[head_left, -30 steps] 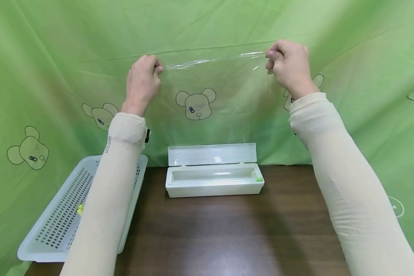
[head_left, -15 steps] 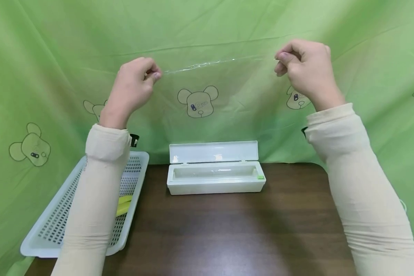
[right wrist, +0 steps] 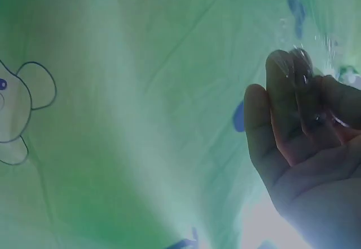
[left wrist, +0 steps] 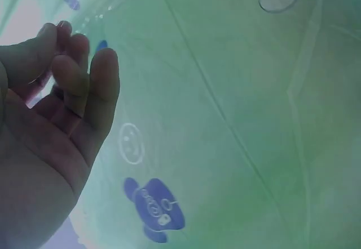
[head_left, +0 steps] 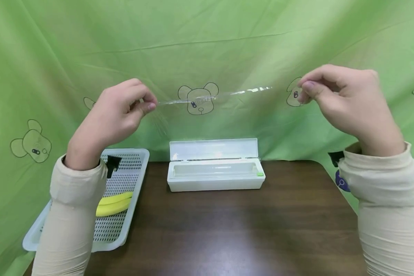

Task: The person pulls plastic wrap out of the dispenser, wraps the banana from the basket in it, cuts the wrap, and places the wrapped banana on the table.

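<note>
A clear sheet of plastic wrap [head_left: 239,92] spans the gap between both hands in the head view; its top edge glints and the rest is nearly invisible. My left hand [head_left: 115,115] pinches one end between thumb and fingertips, and my right hand [head_left: 352,99] pinches the other. In the right wrist view, shiny film lies over the fingertips [right wrist: 293,66] of the right hand. Below the wrap, on the brown table [head_left: 220,226], a white plastic wrap dispenser box [head_left: 215,182] stands with its lid [head_left: 214,149] raised.
At the left, a pale blue perforated basket [head_left: 132,214] holds yellow bananas [head_left: 114,205], partly behind the left sleeve. A green curtain [head_left: 227,23] with bear drawings hangs behind the table and along its sides.
Both hands have come lower and nearer and spread farther apart, with the wrap between them. More of the bananas shows in the basket. The box has stayed in place.
</note>
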`<control>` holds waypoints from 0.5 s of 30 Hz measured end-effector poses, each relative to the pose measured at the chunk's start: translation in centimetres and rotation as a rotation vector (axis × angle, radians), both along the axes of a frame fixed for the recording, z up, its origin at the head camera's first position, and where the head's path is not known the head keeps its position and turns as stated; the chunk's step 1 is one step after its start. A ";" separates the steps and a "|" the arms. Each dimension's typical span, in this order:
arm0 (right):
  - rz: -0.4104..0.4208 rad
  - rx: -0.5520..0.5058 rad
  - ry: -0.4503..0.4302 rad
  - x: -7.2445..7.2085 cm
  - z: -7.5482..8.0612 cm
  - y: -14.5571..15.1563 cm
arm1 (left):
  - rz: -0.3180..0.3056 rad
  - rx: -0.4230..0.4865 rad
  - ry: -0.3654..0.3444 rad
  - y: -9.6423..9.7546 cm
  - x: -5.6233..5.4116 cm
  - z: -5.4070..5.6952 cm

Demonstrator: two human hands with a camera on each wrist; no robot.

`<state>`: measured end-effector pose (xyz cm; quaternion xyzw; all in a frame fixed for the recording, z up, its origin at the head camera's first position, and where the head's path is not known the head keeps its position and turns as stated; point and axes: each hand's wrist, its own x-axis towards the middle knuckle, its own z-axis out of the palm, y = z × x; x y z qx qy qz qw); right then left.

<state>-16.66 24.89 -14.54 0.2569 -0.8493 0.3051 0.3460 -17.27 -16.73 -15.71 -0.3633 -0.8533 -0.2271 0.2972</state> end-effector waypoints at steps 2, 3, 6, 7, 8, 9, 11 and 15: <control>0.023 0.022 0.035 0.9 -0.3 0.3 | -0.029 -0.006 0.020 -0.1 0.9 -0.3; 0.030 0.048 0.060 1.3 -0.4 0.4 | -0.046 -0.010 0.030 -0.2 1.3 -0.5; 0.051 0.113 0.132 2.1 -0.9 1.0 | -0.097 -0.032 0.059 -0.4 2.3 -1.0; 0.060 0.125 0.149 2.3 -1.2 1.3 | -0.114 -0.038 0.064 -0.5 2.6 -1.2; 0.071 0.135 0.162 2.5 -1.5 1.7 | -0.129 -0.045 0.068 -0.6 3.0 -1.4; 0.081 0.145 0.180 2.6 -1.9 2.1 | -0.144 -0.051 0.072 -0.7 3.3 -1.6; 0.112 0.142 0.206 2.7 -2.8 3.1 | -0.167 -0.056 0.071 -0.8 4.0 -1.9; 0.204 0.090 0.218 3.3 -4.7 4.4 | -0.213 -0.054 0.057 -0.9 5.4 -2.5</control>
